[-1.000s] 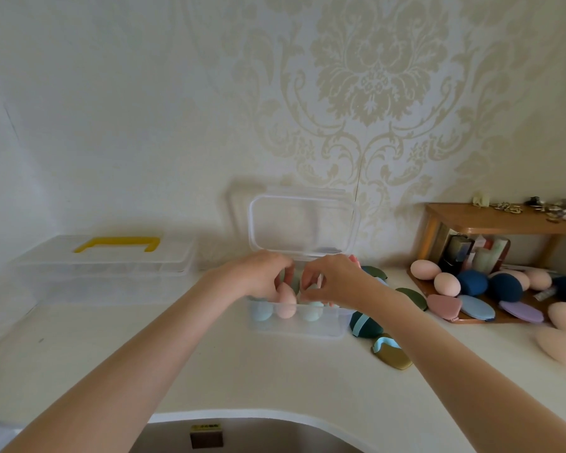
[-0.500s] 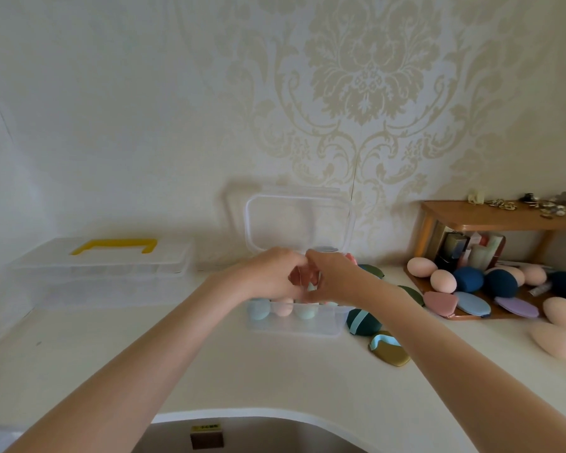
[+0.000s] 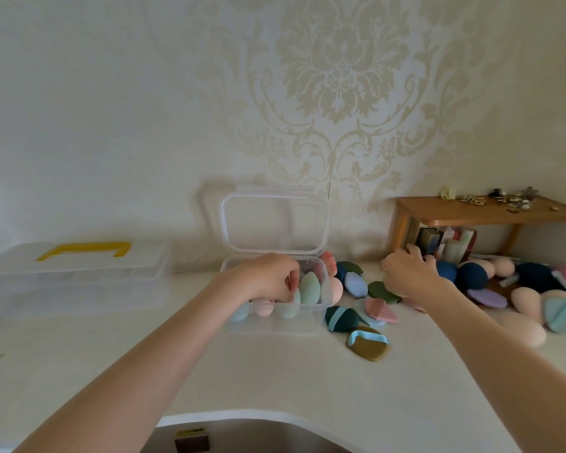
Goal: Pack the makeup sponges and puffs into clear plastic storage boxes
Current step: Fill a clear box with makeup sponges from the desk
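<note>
A small clear plastic box (image 3: 275,325) stands open on the white counter, its lid (image 3: 275,223) leaning back against the wall. Several egg-shaped sponges stand inside it, among them a mint green sponge (image 3: 309,289). My left hand (image 3: 268,276) is over the box, its curled fingers pinching a mint sponge at the front row. My right hand (image 3: 409,276) reaches right with fingers spread, over the loose pile, touching near a dark blue sponge (image 3: 446,271). It holds nothing.
Loose puffs lie right of the box: a teal puff (image 3: 340,318), an olive puff (image 3: 368,346), a pink puff (image 3: 381,310). Peach sponges (image 3: 523,328) lie farther right. A wooden shelf (image 3: 487,212) stands at the back right, a large clear box with a yellow handle (image 3: 79,276) at the left.
Both hands were together over the small box. My right hand has moved away to the right, to the pile by the shelf; my left hand stays at the box.
</note>
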Demonstrator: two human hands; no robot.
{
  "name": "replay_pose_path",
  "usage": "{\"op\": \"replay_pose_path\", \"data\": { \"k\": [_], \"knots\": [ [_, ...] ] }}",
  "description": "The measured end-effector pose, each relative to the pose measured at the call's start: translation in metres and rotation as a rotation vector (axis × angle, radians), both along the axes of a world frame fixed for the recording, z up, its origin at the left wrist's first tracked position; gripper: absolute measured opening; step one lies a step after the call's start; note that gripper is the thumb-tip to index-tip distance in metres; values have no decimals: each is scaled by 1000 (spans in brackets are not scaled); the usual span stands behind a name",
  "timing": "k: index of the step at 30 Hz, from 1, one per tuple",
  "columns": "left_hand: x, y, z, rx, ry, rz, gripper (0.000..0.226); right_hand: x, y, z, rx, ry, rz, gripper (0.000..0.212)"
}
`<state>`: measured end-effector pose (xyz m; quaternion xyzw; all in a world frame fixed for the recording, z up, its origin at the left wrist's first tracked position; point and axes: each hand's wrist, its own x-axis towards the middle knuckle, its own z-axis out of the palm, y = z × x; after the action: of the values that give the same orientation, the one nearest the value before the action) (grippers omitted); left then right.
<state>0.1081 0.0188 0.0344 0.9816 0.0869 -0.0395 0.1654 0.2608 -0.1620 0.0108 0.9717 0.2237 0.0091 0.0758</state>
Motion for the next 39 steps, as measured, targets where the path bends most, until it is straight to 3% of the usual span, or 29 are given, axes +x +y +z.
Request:
{"op": "replay_pose_path", "data": {
  "k": [4, 8, 11, 14, 16, 20, 23, 27, 31, 35, 37, 39],
  "knots": [
    [-2, 2, -2, -38, -7, 28, 27, 1, -6, -7, 29, -144, 56, 37],
    [-4, 5, -2, -62, -15, 30, 28, -16, 10, 17, 242, -194, 192, 26],
    [-3, 4, 1, -59, -2, 29, 21, -42, 31, 43, 359, -66, 443, 22],
    [-5, -3, 4, 45, 20, -23, 12, -69, 38, 63, 439, 328, 599, 34],
    [-7, -5, 4, 79, 34, -25, 13, -79, 38, 66, 391, 456, 612, 38],
    [-13, -1, 5, 30, 39, 22, 24, -88, 54, 56, 21, 326, 640, 35],
    [-16, -2, 6, 10, 38, 24, 30, -88, 62, 49, -27, 315, 626, 36],
    [-18, -2, 8, -61, 23, 19, 13, -90, 74, 36, 7, 220, 551, 7],
    [-17, -5, 5, -88, -3, 39, 5, -92, 78, 27, 53, 153, 543, 17],
    [-8, -8, 3, -11, 89, 101, 28, -92, 66, 41, 72, 256, 580, 8],
    [-4, -12, 3, 29, 111, 106, 32, -88, 50, 60, 189, 325, 560, 20],
    [-3, -15, 6, 46, 100, 142, 32, -81, 34, 78, 240, 260, 520, 19]
  ]
}}
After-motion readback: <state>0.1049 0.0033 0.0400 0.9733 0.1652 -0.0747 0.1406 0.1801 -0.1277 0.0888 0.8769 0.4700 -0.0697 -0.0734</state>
